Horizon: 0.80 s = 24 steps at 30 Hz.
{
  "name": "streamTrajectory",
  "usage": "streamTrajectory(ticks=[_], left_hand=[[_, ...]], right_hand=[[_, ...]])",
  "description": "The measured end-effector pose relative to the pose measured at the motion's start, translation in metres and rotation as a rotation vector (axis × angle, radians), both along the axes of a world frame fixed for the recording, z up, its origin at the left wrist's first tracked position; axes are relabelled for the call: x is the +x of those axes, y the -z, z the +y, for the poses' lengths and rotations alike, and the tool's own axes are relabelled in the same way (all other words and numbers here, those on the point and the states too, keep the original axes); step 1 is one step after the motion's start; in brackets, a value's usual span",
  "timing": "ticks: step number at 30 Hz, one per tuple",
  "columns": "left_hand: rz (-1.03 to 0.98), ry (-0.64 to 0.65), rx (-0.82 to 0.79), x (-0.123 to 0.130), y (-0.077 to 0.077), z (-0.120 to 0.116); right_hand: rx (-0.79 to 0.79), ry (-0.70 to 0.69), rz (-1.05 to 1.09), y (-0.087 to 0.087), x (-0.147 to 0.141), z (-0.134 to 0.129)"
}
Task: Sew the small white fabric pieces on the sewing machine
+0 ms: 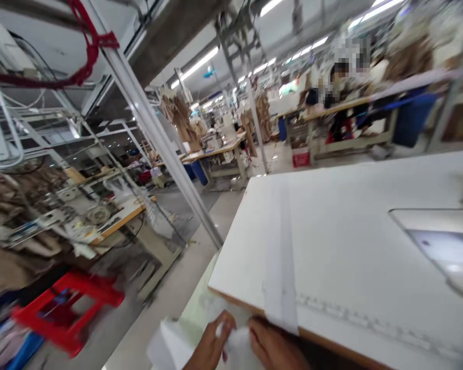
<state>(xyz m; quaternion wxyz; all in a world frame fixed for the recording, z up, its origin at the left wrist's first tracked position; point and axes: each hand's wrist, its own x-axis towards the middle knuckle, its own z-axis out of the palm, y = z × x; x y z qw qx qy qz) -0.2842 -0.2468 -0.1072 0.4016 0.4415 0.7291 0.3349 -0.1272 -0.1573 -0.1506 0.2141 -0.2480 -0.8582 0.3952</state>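
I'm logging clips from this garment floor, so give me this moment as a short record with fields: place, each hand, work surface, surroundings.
place: garment workshop with rows of work tables under ceiling strip lights
left hand: fingers pinching white fabric below the table edge
right hand: also on the white fabric, at the table's near edge
work surface: white table with a white fabric strip lying across it and hanging over the near edge
surroundings: red stool on the floor at left; another person at a far table
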Motion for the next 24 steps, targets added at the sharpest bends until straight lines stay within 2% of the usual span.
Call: streamTrajectory(ticks=[3,5,9,11,14,16,20,24], left_hand=[[-0.108,0.083,-0.033,-0.021,0.018,0.003],[-0.195,0.166,-0.064,-0.032,0.023,0.008],[-0.23,0.318,-0.038,-0.045,0.02,0.011],[-0.185,0.392,-0.02,-0.047,0.016,0.007],[-0.059,0.495,0.007,-0.044,0.01,-0.002],[0.099,0.521,0.064,-0.04,0.007,-0.007],[0.445,0.499,0.25,-0.03,0.011,-0.013],[0.609,0.415,0.402,-0.027,0.02,-0.018]], right_hand=[[-0.083,0.004,0.039,0.006,-0.007,-0.012],[-0.133,-0.036,0.077,0.003,-0.008,-0.021],[-0.128,-0.253,0.137,-0.002,-0.006,-0.03],[-0.139,-0.303,0.155,0.001,-0.006,-0.024],[-0.216,-0.206,0.211,0.01,-0.011,-0.008],[-0.258,-0.183,0.248,0.017,-0.018,0.003],[-0.286,-0.3,0.239,0.028,-0.033,0.013],[-0.267,-0.307,0.177,0.033,-0.037,0.014]])
